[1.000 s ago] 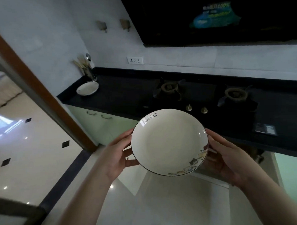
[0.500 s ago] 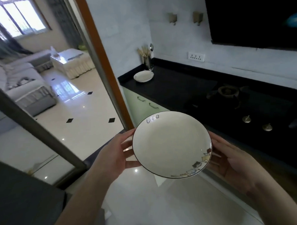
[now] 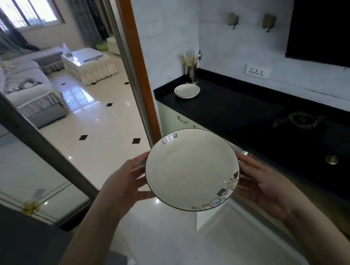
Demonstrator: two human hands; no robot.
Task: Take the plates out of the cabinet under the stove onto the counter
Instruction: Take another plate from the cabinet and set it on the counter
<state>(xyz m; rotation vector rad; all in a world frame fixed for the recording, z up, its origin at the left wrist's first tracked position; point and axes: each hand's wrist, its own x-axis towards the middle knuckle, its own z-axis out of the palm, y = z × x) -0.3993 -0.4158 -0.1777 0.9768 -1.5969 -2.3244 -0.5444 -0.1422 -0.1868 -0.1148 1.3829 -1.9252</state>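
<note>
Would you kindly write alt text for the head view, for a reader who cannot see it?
Two hands, left and right, hold a white plate by its rim above the floor. Beyond it, another plate sits on the black counter by a utensil holder.

White plate [image 3: 188,170], dark rim, held mid-air, tilted; 2nd plate [image 3: 187,90] flat on counter [image 3: 230,112].

Home kitchen: black counter [image 3: 230,110] with built-in gas burner [image 3: 302,118] and brass knob [image 3: 331,159], utensil holder [image 3: 191,73] in the corner, wall socket [image 3: 257,71], pale green cabinets [image 3: 170,117] below. Opens through a wood-framed doorway [image 3: 138,67] onto a living room with sofa [image 3: 31,87], skirted table [image 3: 89,66], glossy tiled floor [image 3: 95,129].
</note>
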